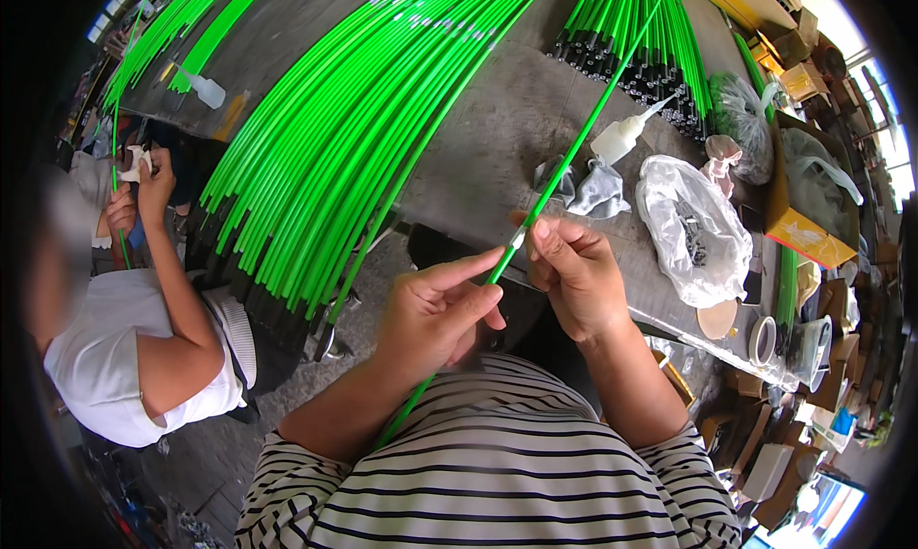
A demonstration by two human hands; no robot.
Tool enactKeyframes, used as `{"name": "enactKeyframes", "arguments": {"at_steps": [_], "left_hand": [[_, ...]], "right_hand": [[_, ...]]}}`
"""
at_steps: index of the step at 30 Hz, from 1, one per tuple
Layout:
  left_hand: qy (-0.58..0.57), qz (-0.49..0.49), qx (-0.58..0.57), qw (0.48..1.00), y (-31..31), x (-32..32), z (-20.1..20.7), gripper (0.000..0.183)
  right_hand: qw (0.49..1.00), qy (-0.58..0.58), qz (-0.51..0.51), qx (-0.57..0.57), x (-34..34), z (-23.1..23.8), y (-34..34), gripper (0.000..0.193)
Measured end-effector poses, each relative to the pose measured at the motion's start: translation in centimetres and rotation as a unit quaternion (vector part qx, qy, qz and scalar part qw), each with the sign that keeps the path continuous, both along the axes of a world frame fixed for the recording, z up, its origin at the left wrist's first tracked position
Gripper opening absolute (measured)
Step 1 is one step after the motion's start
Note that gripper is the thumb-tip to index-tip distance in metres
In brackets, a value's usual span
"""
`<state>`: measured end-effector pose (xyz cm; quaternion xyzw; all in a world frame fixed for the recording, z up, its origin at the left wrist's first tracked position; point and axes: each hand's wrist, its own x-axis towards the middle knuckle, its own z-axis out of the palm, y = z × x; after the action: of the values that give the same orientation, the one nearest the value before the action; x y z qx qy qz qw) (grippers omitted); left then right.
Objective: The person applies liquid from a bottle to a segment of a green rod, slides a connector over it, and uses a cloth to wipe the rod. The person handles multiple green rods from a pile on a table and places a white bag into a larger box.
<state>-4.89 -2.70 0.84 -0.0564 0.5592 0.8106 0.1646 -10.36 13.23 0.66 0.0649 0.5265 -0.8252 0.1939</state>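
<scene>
A long thin bright green rod runs diagonally from my lap up toward the far bench. My left hand grips its lower part, with thumb and forefinger stretched along it. My right hand pinches the rod just above, at a short pale section where the two hands nearly meet. Behind them a big sheaf of green rods with black ends lies fanned across the grey workbench.
A white squeeze bottle, a crumpled grey rag and a clear plastic bag of small dark parts lie on the bench to the right. Cardboard boxes stand at far right. Another person sits at left, handling a green rod.
</scene>
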Motion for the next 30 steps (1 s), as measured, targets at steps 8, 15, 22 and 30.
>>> {"name": "enactKeyframes", "arguments": {"at_steps": [8, 15, 22, 30], "left_hand": [[0.011, 0.008, 0.034, 0.999, 0.6, 0.1, -0.5, 0.035], [0.022, 0.001, 0.024, 0.999, 1.1, 0.0, -0.3, 0.035], [-0.003, -0.008, 0.059, 0.998, 1.0, -0.1, 0.3, 0.034], [0.023, 0.033, 0.052, 0.998, 0.5, -1.0, -0.2, 0.033]], "right_hand": [[1.0, -0.011, 0.01, 0.003, 0.2, -1.1, 0.0, 0.021], [0.999, -0.032, 0.017, -0.029, 0.7, -0.4, 0.2, 0.021], [0.998, 0.022, -0.039, -0.041, -0.9, -0.3, 1.1, 0.022], [0.717, 0.401, -0.355, 0.445, -9.3, -3.3, 6.8, 0.047]]}}
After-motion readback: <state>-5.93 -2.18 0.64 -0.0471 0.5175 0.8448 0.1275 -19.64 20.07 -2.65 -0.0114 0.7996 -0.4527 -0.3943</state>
